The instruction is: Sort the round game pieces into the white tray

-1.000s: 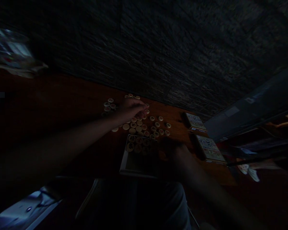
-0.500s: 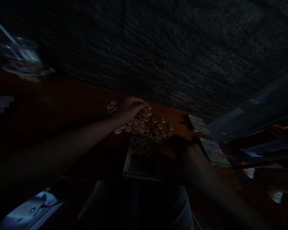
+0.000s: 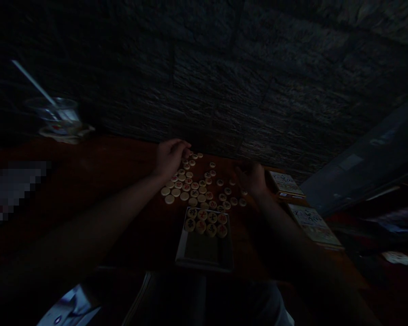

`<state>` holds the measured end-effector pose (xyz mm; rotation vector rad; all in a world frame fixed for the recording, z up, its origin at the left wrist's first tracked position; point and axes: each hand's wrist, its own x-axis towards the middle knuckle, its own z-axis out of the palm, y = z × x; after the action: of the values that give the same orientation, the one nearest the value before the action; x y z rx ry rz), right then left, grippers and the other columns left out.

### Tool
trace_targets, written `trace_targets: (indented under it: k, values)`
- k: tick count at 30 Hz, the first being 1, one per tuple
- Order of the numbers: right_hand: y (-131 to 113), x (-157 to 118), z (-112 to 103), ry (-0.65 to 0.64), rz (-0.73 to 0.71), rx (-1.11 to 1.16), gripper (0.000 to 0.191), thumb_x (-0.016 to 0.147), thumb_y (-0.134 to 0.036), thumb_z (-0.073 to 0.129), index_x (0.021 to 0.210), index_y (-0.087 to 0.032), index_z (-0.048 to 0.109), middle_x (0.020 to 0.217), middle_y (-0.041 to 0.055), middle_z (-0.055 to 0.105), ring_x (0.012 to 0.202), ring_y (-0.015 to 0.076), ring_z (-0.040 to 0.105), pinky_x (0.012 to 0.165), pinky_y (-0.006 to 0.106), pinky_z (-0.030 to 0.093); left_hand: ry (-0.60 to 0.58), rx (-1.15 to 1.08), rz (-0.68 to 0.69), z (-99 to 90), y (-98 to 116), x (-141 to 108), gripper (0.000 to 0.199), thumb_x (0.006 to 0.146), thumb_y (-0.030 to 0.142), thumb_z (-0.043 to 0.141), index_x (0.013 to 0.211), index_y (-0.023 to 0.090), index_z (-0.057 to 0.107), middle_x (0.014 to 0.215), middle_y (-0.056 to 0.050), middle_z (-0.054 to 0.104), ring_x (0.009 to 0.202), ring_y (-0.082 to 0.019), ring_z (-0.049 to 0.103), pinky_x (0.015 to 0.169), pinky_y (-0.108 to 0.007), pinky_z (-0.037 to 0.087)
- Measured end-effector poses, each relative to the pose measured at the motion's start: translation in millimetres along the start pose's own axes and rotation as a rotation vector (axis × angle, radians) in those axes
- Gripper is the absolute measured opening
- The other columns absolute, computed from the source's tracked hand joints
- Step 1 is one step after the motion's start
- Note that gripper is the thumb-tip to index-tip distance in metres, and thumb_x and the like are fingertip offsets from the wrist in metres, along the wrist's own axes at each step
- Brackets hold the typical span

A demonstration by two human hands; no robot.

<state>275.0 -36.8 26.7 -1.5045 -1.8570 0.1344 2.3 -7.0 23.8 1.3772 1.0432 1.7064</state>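
Many round Chinese chess pieces (image 3: 184, 196) with red or black characters lie loose on the dark wooden table (image 3: 122, 151); some show blank faces. At their far left edge my left hand (image 3: 170, 157) rests with curled fingers, the tips beside a few pieces near the wall. On the right side of the spread is my right hand (image 3: 254, 177), its fingers bent inward and dim, close to a couple of pieces. Whatever either hand holds is hidden. Nearest me, an open shallow box (image 3: 180, 253) has two rows of pieces in its far part.
Two flat printed boxes (image 3: 287, 183) lie at the right end of the table. A clear cup with a straw (image 3: 63, 115) stands at the far left. Behind the table rises a dark stone wall (image 3: 204, 81). My legs (image 3: 238, 299) are under the near edge.
My right hand has moved from above the open box outward to the right side of the pieces, uncovering the filled rows. My left hand has shifted left off the middle pieces. The view has tilted.
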Motion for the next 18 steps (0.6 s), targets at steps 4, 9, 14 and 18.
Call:
trace_targets:
  k: [4, 9, 14, 18]
  values:
    - [7, -17, 5, 0.017, 0.003, 0.03, 0.026, 0.084, -0.024, 0.06, 0.099, -0.014, 0.08, 0.101, 0.0125, 0.081, 0.081, 0.0224, 0.076, 0.071, 0.029, 0.057, 0.09, -0.003, -0.011, -0.3, -3, 9, 0.021, 0.086, 0.02, 0.051, 0.081, 0.017, 0.072, 0.067, -0.002, 0.069, 0.054, -0.01, 0.06, 0.051, -0.018, 0.043]
    - [7, -19, 6, -0.003, -0.009, 0.055, 0.025, 0.085, -0.022, 0.061, 0.101, -0.015, 0.08, 0.102, 0.0109, 0.081, 0.086, 0.0221, 0.076, 0.078, 0.029, 0.057, 0.172, 0.009, -0.019, 0.4, 4, 20, 0.02, 0.086, 0.021, 0.051, 0.083, 0.017, 0.071, 0.068, -0.001, 0.069, 0.053, -0.009, 0.057, 0.049, -0.019, 0.04]
    - [0, -21, 7, -0.034, -0.034, 0.06, 0.024, 0.086, -0.023, 0.063, 0.102, -0.016, 0.08, 0.105, 0.011, 0.081, 0.091, 0.0229, 0.077, 0.081, 0.03, 0.058, 0.252, 0.006, -0.055, -3.4, 20, 46, 0.02, 0.091, 0.032, 0.055, 0.082, 0.019, 0.067, 0.068, 0.0, 0.067, 0.053, -0.009, 0.055, 0.05, -0.021, 0.038]
    - [-3, -21, 5, -0.04, -0.041, 0.06, 0.025, 0.088, -0.021, 0.061, 0.104, -0.017, 0.08, 0.104, 0.0094, 0.081, 0.089, 0.0223, 0.077, 0.082, 0.03, 0.058, 0.321, -0.043, -0.064, -9.6, 46, 82, 0.035, 0.101, 0.044, 0.043, 0.091, 0.017, 0.061, 0.067, 0.005, 0.062, 0.058, -0.006, 0.052, 0.056, -0.022, 0.035]
